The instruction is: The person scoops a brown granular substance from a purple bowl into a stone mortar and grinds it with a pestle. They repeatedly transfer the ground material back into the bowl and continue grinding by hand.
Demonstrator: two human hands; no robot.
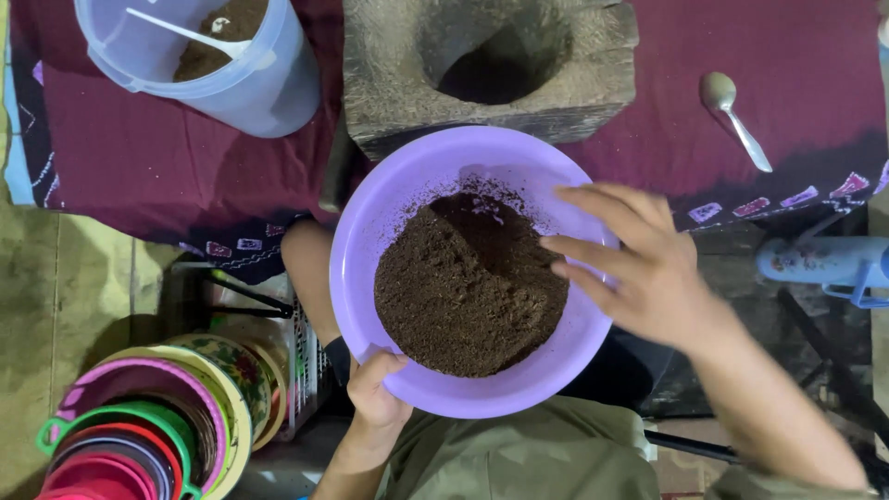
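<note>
Right now my right hand (639, 268) hovers fingers spread, empty, over the right rim of the purple plastic bowl (389, 208); the coarse brown powder (463, 287) lies just left of its fingertips. My left hand (375, 393) pinches the bowl's near rim. Beyond it: rough stone mortar (407, 74), metal spoon (732, 116), clear tub (269, 93).

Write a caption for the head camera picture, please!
Left hand grips a purple bowl of brown powder; right hand reaches in.

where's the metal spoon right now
In the head view the metal spoon lies at the upper right on the maroon cloth, right of the stone mortar and above the right hand at the purple bowl.
</note>
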